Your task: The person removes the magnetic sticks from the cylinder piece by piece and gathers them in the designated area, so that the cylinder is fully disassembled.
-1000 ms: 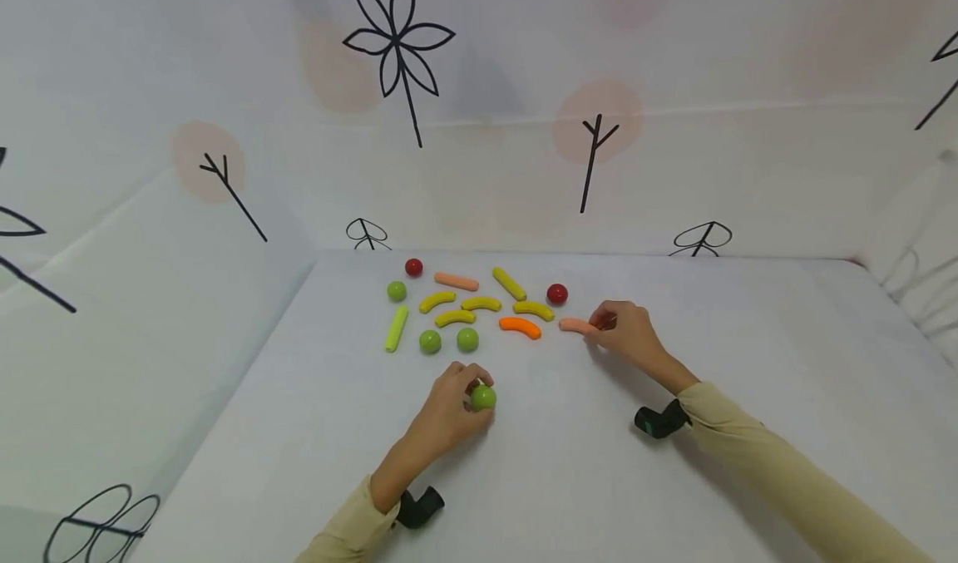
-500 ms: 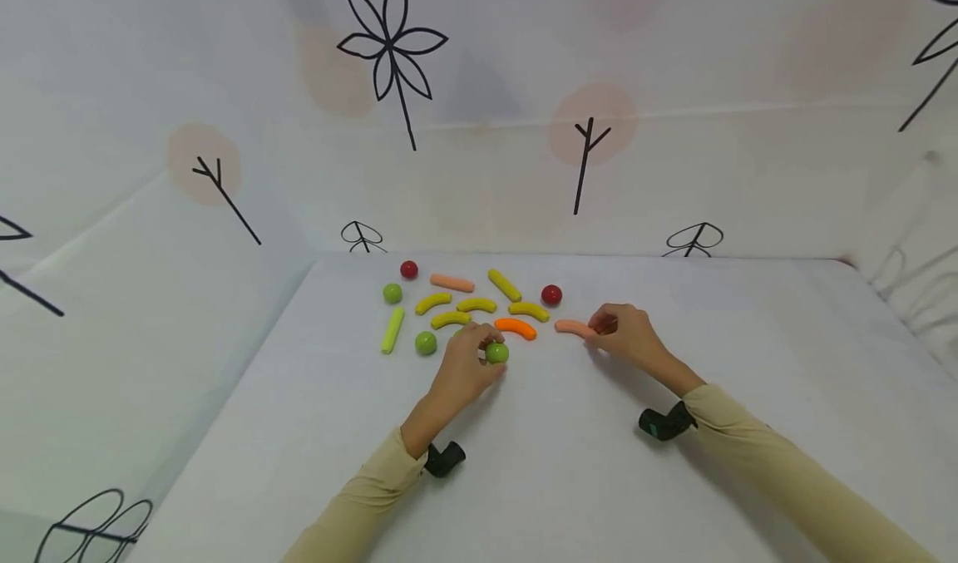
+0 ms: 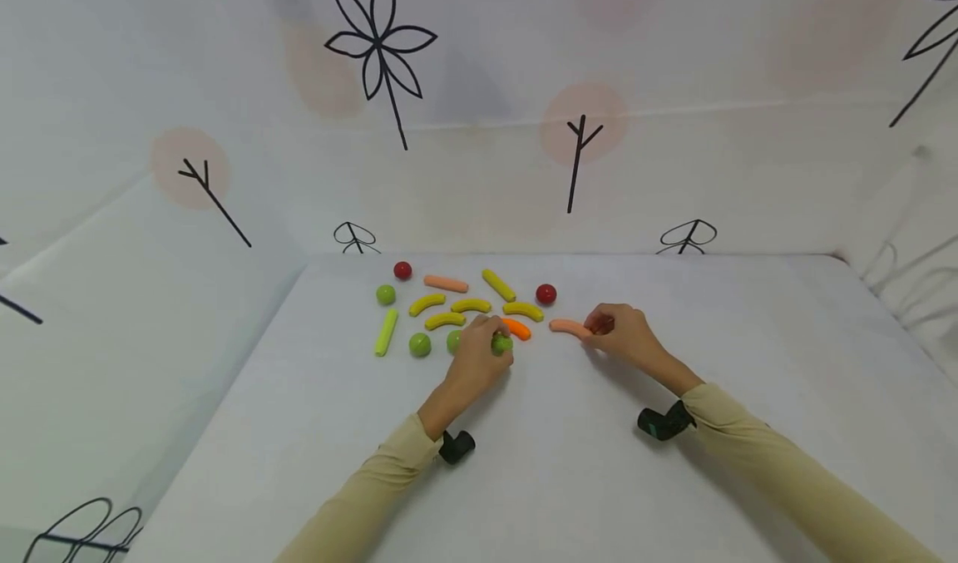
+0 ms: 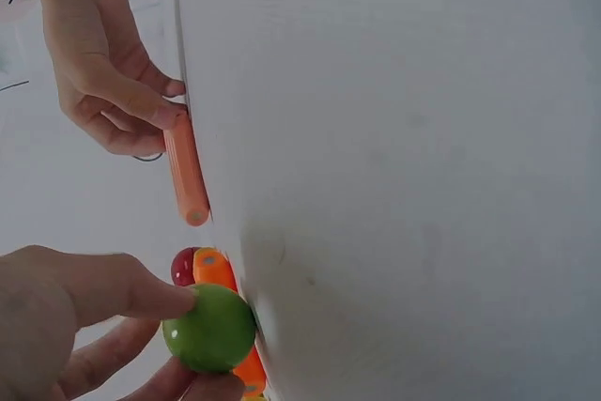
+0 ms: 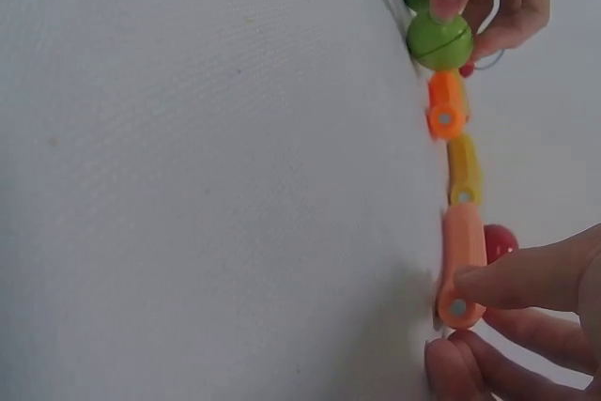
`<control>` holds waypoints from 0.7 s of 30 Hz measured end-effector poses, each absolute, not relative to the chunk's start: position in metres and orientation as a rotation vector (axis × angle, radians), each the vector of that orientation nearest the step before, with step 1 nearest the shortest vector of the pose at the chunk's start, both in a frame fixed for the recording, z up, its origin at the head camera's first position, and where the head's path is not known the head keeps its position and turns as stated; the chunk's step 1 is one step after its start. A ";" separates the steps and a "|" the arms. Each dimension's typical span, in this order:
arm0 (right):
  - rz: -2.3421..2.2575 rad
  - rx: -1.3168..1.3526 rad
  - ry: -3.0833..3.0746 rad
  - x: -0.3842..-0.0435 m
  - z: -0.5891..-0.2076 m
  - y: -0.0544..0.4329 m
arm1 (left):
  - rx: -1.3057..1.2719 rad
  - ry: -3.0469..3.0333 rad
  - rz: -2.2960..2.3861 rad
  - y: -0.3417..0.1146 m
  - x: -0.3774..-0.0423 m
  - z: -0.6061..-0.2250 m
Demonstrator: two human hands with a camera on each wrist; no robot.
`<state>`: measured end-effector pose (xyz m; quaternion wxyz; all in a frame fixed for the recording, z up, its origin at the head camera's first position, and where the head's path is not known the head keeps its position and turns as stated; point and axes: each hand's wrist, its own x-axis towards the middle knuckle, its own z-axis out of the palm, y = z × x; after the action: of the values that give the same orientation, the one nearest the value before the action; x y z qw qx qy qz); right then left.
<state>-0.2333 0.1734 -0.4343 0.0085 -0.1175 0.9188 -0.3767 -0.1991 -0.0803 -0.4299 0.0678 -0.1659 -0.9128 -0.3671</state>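
Observation:
In the head view my left hand (image 3: pixel 476 357) holds a green ball (image 3: pixel 502 344) between thumb and fingers, low over the white table. The left wrist view shows that green ball (image 4: pixel 208 329) with fingers on both sides of it. Behind it lies an orange curved stick (image 3: pixel 518 328), partly covered by the hand. Just left of the hand, another green ball (image 3: pixel 453 342) is half hidden. My right hand (image 3: pixel 627 338) pinches the right end of a peach-coloured curved stick (image 3: pixel 567 328), which lies at the table. In the right wrist view the thumb presses on this peach stick (image 5: pixel 463 241).
Behind the hands are several yellow curved sticks (image 3: pixel 523 310), a straight yellow stick (image 3: pixel 498 285), a second peach stick (image 3: pixel 446 283) and two red balls (image 3: pixel 546 294). At left lie a light green stick (image 3: pixel 386 333) and more green balls (image 3: pixel 420 345). A patterned sheet (image 3: pixel 464 189) rises behind.
My left hand has carried the green ball forward and slightly right, up to the orange stick. The right hand stays on the peach stick. The head view has shifted slightly.

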 end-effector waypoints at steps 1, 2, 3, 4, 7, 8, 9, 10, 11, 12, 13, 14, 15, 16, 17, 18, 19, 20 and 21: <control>-1.180 -0.367 2.870 -0.233 -0.434 0.173 | -0.503 -2.753 -1.105 -0.080 -0.199 -0.429; -1.182 -0.368 2.868 -0.233 -0.434 0.173 | -0.508 -2.755 -1.096 -0.079 -0.200 -0.429; -1.184 -0.368 2.867 -0.233 -0.434 0.173 | -0.507 -2.760 -1.085 -0.079 -0.201 -0.428; -1.190 -0.372 2.863 -0.233 -0.434 0.173 | -0.506 -2.770 -1.071 -0.079 -0.201 -0.428; -1.204 -0.386 2.855 -0.232 -0.434 0.173 | -0.483 -2.804 -1.045 -0.078 -0.202 -0.427; -1.207 -0.391 2.856 -0.232 -0.434 0.173 | -0.478 -2.812 -1.035 -0.079 -0.202 -0.427; -1.211 -0.394 2.857 -0.232 -0.434 0.173 | -0.469 -2.821 -1.031 -0.079 -0.201 -0.426; -1.213 -0.396 2.858 -0.232 -0.434 0.173 | -0.468 -2.824 -1.032 -0.079 -0.201 -0.426; -1.211 -0.399 2.860 -0.232 -0.435 0.174 | -0.463 -2.829 -1.033 -0.079 -0.200 -0.426; -1.207 -0.393 2.864 -0.232 -0.435 0.174 | -0.459 -2.833 -1.039 -0.080 -0.200 -0.425; -1.205 -0.390 2.865 -0.232 -0.435 0.174 | -0.457 -2.840 -1.041 -0.080 -0.199 -0.425; -1.206 -0.390 2.863 -0.232 -0.435 0.174 | -0.458 -2.846 -1.045 -0.081 -0.198 -0.424; -1.204 -0.391 2.860 -0.232 -0.435 0.174 | -0.455 -2.854 -1.047 -0.081 -0.197 -0.424; -1.204 -0.392 2.858 -0.231 -0.434 0.174 | -0.457 -2.858 -1.052 -0.082 -0.196 -0.423; -1.206 -0.397 2.855 -0.231 -0.434 0.174 | -0.459 -2.866 -1.049 -0.083 -0.195 -0.423; -1.207 -0.393 2.853 -0.231 -0.434 0.174 | -0.466 -2.868 -1.043 -0.083 -0.195 -0.423; -1.210 -0.397 2.850 -0.231 -0.434 0.175 | -0.479 -2.863 -1.035 -0.083 -0.195 -0.423; -1.209 -0.399 2.852 -0.231 -0.434 0.175 | -0.492 -2.854 -1.027 -0.084 -0.195 -0.423; -1.207 -0.396 2.855 -0.231 -0.434 0.175 | -0.502 -2.845 -1.022 -0.083 -0.195 -0.423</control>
<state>-0.2314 0.1753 -0.4341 0.0085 -0.1266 0.9137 -0.3861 -0.1949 -0.0835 -0.4229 0.0385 -0.1637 -0.9278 -0.3332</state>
